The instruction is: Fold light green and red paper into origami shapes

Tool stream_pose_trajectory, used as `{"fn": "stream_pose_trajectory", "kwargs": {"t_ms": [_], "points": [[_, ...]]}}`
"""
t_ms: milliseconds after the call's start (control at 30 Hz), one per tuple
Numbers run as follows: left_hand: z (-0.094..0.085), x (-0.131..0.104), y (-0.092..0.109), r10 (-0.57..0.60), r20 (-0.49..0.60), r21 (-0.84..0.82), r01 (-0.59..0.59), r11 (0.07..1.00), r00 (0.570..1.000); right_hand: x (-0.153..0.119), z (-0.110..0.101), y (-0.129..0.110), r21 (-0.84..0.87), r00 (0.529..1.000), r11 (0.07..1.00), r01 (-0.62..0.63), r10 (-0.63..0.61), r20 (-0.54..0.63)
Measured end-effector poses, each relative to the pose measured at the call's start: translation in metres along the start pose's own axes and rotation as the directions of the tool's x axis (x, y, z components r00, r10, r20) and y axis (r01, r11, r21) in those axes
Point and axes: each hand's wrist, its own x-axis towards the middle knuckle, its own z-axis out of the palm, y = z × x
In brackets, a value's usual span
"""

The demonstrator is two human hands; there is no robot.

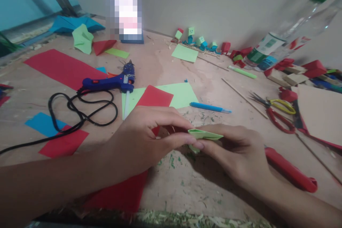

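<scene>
A small piece of folded green paper (205, 134) is pinched between the left hand (149, 130) and the right hand (240, 149), held up above a wooden worktop (184, 188) near its front edge. The grip of each hand is closed on the paper, thumbs at the near side and fingers behind. Green scraps (172, 162) are scattered on the surface below, and a long red sheet (120, 192) is partly covered by the left forearm. Beyond the hands, a red piece of paper (156, 96) is laid over a pale green sheet (184, 92), whose right corner is met by a blue pen (210, 107). A blue glue gun (109, 83) is set down at left, its black cord (116, 112) looped in front of it. Beside the right hand, a red-handled tool (291, 169) is seen, its far end hidden. Scissors (280, 108) with one red and one yellow loop are placed farther right, near a thin wooden stick (244, 98). Small paper figures (201, 41) are lined up along the wall (213, 0), with a green-capped clear bottle (269, 48) stood at their right.
</scene>
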Motion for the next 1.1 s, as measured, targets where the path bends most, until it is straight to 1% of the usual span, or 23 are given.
{"fn": "stream_pose_trajectory", "kwargs": {"t_ms": [267,433,567,667,767,900,1000,1100], "points": [[-0.0002,0.0013,0.0035,-0.061,-0.034,-0.047,0.059,0.997,0.998,-0.0004,-0.0025,0.0025,-0.045,1.0,0.999,0.012,-0.012,0.01],[0.0007,0.0019,0.0032,-0.072,-0.038,-0.055,0.07,0.996,0.997,-0.002,-0.003,0.0054,-0.003,1.0,1.0,0.001,-0.001,0.004],[0.0015,0.0022,0.0018,-0.114,-0.033,-0.117,0.11,0.987,0.993,-0.0031,-0.0022,0.0065,-0.002,1.0,1.0,0.017,-0.017,-0.008],[0.0004,0.0009,0.0016,-0.125,0.023,-0.162,0.127,0.979,0.992,-0.0021,-0.0011,0.0052,-0.001,0.999,1.0,0.029,-0.029,-0.03],[-0.0006,-0.0008,0.0017,-0.116,0.069,-0.17,0.126,0.977,0.991,-0.0002,0.0002,0.0029,-0.002,0.999,1.0,0.009,-0.009,-0.048],[0.0004,-0.0022,0.0005,-0.132,0.033,-0.16,0.136,0.978,0.991,0.0012,0.001,0.002,0.005,0.999,1.0,-0.02,0.02,-0.036],[0.0014,-0.0024,-0.0006,-0.145,0.036,-0.179,0.149,0.972,0.989,0.0003,0.0011,0.003,0.027,0.999,0.999,-0.029,0.03,-0.022],[0.0019,-0.0011,-0.0015,-0.156,0.017,-0.184,0.156,0.97,0.988,-0.0015,0.0016,0.0046,0.062,0.999,0.997,-0.038,0.038,0.003]]}}
